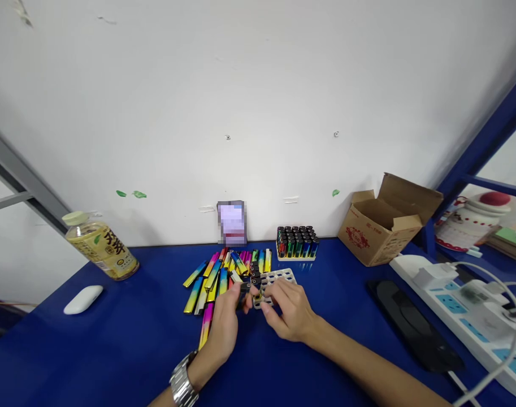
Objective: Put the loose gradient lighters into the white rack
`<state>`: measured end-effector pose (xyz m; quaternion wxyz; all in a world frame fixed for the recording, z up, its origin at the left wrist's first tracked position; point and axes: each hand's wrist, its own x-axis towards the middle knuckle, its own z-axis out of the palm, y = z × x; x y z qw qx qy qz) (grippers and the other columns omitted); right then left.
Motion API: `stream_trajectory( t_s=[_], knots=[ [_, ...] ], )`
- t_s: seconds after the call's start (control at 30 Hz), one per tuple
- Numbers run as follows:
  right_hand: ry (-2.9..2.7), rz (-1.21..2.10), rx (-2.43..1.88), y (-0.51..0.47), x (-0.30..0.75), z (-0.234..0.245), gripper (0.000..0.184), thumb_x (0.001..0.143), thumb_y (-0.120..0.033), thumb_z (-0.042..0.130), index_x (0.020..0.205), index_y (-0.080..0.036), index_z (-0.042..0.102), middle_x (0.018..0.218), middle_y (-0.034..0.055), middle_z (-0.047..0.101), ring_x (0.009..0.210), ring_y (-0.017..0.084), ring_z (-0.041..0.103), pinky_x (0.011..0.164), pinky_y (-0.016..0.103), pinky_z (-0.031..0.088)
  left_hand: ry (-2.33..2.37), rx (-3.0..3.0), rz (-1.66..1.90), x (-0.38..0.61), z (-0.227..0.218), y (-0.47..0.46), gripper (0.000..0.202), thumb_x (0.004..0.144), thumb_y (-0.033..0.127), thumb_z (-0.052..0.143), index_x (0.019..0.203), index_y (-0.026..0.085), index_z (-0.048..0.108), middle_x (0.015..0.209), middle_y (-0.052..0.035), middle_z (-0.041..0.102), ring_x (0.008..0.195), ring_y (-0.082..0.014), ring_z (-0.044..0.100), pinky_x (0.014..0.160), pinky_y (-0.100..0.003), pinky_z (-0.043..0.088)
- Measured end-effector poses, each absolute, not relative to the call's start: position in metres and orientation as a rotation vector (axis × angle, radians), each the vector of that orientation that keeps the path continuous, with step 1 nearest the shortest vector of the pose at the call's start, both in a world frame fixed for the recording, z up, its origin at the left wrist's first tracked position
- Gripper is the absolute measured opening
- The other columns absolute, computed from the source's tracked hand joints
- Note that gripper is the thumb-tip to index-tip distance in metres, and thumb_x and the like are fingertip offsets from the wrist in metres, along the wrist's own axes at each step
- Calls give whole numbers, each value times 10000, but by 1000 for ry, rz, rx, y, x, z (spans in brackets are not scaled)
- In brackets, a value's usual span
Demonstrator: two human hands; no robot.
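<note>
Black-topped, slim lighter (pixel 245 288), by the look of it, and it's right there in the left hand (pixel 226 321), pinched between thumb and fingers just beside the left edge of the pale, perforated plastic tray (pixel 288 275)! Over at the tray's front, the right hand (pixel 293 311) is curled, thumb and forefinger near each other; whether they grip anything, I cannot tell. My call: steady that tray, hold the lighter high by its dark top, keep it upright, and square its base to a hole before pressing. Tight quarters, too: a row of dark-topped lighters (pixel 255 272) stands along the tray's left side, and one careless knuckle could tip them. Out left, a loose heap of shiny, multicoloured, stick-shaped pieces (pixel 212 293) crowds the left hand, so mind that wrist! And beyond, on the glossy blue surface (pixel 147 333), dark-topped lighters in tidy upright rows (pixel 297 243), a fine pattern to match.
</note>
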<state>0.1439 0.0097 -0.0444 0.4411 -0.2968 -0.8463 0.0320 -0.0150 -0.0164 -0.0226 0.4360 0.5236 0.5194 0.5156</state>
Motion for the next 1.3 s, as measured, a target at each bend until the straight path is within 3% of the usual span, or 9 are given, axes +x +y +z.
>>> stream_trajectory(
  t_s=[0.1, 0.23, 0.3, 0.4, 0.53, 0.73, 0.93, 1.1, 1.3],
  knots=[
    [-2054, 164, -693, 2, 139, -44, 262, 906, -391, 427, 753, -196, 511, 570, 9, 537, 476, 143, 478, 473, 272, 353, 1282, 1703, 1203, -16, -22, -24, 395, 912, 411, 408, 1067, 153, 664, 923, -86, 640, 856, -192, 580, 825, -320, 473],
    [-1979, 429, -771, -3, 136, -42, 181, 926, -337, 413, 853, -197, 501, 601, 1, 556, 466, 136, 488, 477, 264, 384, 1184, 2080, 1110, -20, -24, -32, 412, 945, 276, 357, 1303, 166, 528, 1100, -111, 619, 1030, -192, 584, 927, -322, 461],
    [-1942, 479, -752, -1, 138, -42, 152, 934, -271, 367, 910, -197, 498, 658, 17, 577, 510, 147, 520, 514, 271, 416, 1190, 2243, 1145, -22, -26, -31, 387, 939, 233, 366, 1272, 160, 551, 1105, -115, 627, 1033, -188, 589, 920, -312, 465],
    [-1917, 439, -752, 6, 145, -43, 141, 931, -242, 371, 910, -195, 502, 705, 35, 581, 568, 162, 544, 549, 280, 428, 1430, 2457, 1210, -26, -26, -21, 306, 919, 227, 390, 1041, 131, 654, 926, -119, 664, 869, -207, 613, 808, -332, 484],
    [-2040, 347, -771, 15, 151, -46, 160, 940, -263, 393, 902, -194, 533, 730, 52, 603, 619, 181, 561, 571, 287, 427, 2202, 2482, 827, -35, -24, -3, 313, 907, 274, 370, 843, 126, 639, 780, -135, 640, 745, -264, 594, 695, -385, 448],
    [-2224, 310, -734, 19, 149, -46, 184, 931, -205, 373, 951, -186, 554, 795, 76, 658, 657, 189, 587, 583, 288, 429, 2438, 2435, 341, -44, -32, 8, 295, 890, 274, 377, 826, 100, 607, 814, -186, 638, 759, -313, 600, 661, -383, 427],
    [-2233, 324, -841, 18, 148, -48, 192, 934, -231, 378, 961, -170, 559, 756, 81, 671, 628, 194, 602, 560, 284, 418, 2338, 2369, 467, -49, -36, 11, 218, 864, 213, 363, 778, 147, 552, 717, -131, 631, 707, -267, 622, 643, -340, 441],
    [-2214, 304, -893, 12, 146, -42, 190, 900, -274, 440, 968, -161, 577, 773, 89, 668, 657, 205, 601, 598, 299, 422, 2210, 2217, 507, -42, -26, 8, 230, 881, 187, 301, 959, 114, 505, 655, -87, 631, 599, -232, 630, 513, -285, 389],
    [-2143, 403, -914, 7, 144, -38, 143, 804, -309, 519, 858, -181, 551, 660, 35, 562, 553, 174, 519, 513, 279, 388, 2247, 2151, 15, -18, -11, -5, 357, 897, 371, 338, 908, 126, 597, 758, -173, 695, 719, -335, 684, 583, -353, 435]
  ],
)
